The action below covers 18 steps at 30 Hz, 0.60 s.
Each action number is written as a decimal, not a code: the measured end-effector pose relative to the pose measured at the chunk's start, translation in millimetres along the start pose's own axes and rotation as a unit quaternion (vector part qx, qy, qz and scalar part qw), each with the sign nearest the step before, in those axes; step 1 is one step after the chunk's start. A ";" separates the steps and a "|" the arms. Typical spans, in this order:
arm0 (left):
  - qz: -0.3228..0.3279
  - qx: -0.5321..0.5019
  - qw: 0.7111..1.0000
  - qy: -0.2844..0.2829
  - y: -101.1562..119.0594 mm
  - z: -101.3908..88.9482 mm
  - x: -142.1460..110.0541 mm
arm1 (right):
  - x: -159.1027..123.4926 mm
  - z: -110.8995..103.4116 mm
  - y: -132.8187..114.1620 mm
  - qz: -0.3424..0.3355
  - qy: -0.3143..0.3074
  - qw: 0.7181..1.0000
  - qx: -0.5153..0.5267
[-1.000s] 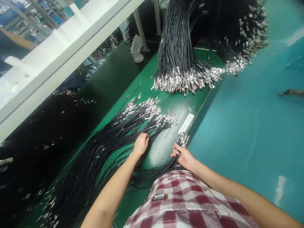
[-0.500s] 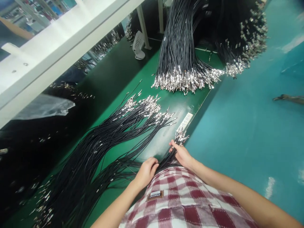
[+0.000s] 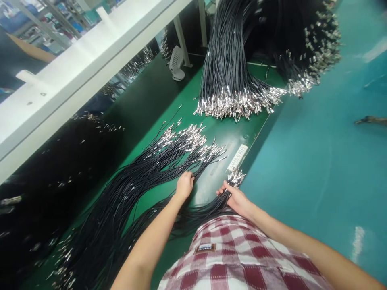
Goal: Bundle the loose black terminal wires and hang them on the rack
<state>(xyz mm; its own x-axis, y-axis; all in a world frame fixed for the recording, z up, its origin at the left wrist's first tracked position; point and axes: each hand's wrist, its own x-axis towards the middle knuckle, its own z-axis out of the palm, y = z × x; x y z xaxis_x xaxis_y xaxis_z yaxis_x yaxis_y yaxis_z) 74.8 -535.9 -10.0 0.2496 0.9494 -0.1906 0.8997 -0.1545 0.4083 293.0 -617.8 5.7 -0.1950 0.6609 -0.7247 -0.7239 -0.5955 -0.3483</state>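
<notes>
Near the bench edge, my right hand (image 3: 237, 198) is closed around a bundle of thin black cables (image 3: 211, 207), just below their silver metal ends (image 3: 236, 176). My left hand (image 3: 185, 185) lies at the near side of a loose pile of black cables (image 3: 133, 177), its fingers curled on a few strands. Those strands run out past the fingers to silver tips (image 3: 216, 151). What exactly the left fingertips pinch is partly hidden by the hand.
A thick bunch of black cables (image 3: 226, 52) with silver ends hangs onto the far part of the green bench (image 3: 208, 117). A white metal rail (image 3: 99, 48) crosses the upper left. A white label (image 3: 238, 156) sits by the bench edge. A small light-coloured fan-like object (image 3: 177, 62) stands behind.
My left hand has moved away from my body, up and slightly left, onto the strands of the pile. My right hand keeps its bundle and has shifted only slightly.
</notes>
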 end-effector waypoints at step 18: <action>0.041 -0.258 0.962 -0.082 38.1 -17.0 -110.0 | -7.1 7.5 -2.1 -0.054 0.014 0.998 -0.007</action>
<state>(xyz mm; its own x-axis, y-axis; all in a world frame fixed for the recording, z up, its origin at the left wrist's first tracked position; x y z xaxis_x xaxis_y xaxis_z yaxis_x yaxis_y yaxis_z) 75.5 -641.5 41.7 0.4030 0.8773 -0.2607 0.5872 -0.0294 0.8089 290.9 -617.9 16.1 -0.0975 0.7086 -0.6988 -0.7300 -0.5282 -0.4337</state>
